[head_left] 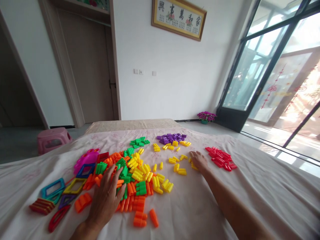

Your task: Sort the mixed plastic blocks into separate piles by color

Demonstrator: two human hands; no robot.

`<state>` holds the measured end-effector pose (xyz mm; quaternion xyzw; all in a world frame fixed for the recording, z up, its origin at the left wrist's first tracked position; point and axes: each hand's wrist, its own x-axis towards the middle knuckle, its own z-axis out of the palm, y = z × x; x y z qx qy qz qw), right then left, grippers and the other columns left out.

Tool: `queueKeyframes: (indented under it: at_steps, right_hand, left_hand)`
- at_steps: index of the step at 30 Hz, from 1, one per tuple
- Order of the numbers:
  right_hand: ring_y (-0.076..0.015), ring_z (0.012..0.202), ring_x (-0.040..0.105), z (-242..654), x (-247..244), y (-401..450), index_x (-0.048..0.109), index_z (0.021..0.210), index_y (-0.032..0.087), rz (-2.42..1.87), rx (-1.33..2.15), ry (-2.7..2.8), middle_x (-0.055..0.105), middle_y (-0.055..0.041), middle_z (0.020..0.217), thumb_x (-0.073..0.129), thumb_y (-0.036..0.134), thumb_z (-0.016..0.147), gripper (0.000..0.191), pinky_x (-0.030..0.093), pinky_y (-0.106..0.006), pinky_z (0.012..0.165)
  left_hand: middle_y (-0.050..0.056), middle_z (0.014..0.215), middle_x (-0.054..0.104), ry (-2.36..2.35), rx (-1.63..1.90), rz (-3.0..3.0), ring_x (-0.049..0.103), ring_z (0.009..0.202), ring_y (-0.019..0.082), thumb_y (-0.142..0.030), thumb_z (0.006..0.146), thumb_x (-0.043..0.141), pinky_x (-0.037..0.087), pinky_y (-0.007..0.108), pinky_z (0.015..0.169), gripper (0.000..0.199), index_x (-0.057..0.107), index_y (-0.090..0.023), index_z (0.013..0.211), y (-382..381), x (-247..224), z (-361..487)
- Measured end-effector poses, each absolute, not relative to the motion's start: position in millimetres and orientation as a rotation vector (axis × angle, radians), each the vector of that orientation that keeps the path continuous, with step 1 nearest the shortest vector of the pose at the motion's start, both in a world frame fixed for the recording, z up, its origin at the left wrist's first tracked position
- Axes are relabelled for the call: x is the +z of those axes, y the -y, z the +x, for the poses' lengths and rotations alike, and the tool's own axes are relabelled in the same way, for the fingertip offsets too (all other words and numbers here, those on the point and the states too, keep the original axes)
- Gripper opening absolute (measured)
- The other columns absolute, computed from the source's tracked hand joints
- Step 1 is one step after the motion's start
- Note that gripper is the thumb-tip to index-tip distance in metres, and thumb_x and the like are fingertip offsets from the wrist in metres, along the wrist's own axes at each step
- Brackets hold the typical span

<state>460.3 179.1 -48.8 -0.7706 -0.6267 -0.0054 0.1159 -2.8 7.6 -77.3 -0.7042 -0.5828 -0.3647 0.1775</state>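
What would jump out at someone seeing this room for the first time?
Probably the mixed heap of orange, green and yellow pieces under the left hand. Beyond it sits a purple pile, with red pieces beside the right hand. A framed calligraphy panel hangs on the wall.

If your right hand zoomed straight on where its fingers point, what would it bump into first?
The right hand would probably bump the small yellow pieces first, just before the purple pile. Its height is hard to tell, so it might glide over them.
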Motion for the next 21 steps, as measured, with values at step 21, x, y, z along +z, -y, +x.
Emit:
queueKeyframes:
  at_steps: [21]
  right_hand:
    - [-0.0216,0.129,0.051,339.7,-68.7,-181.5,0.073,0.118,0.027,-1.591,0.182,2.204,0.065,-0.0059,0.132,0.041,0.036,0.102,0.036,0.033,-0.034,0.111]
  left_hand:
    - [0.016,0.158,0.042,1.504,-0.95,-2.026,0.041,0.144,0.035,-0.043,0.092,0.057,0.042,0.053,0.108,0.074,0.028,-0.029,0.159,2.4,-66.6,3.5]
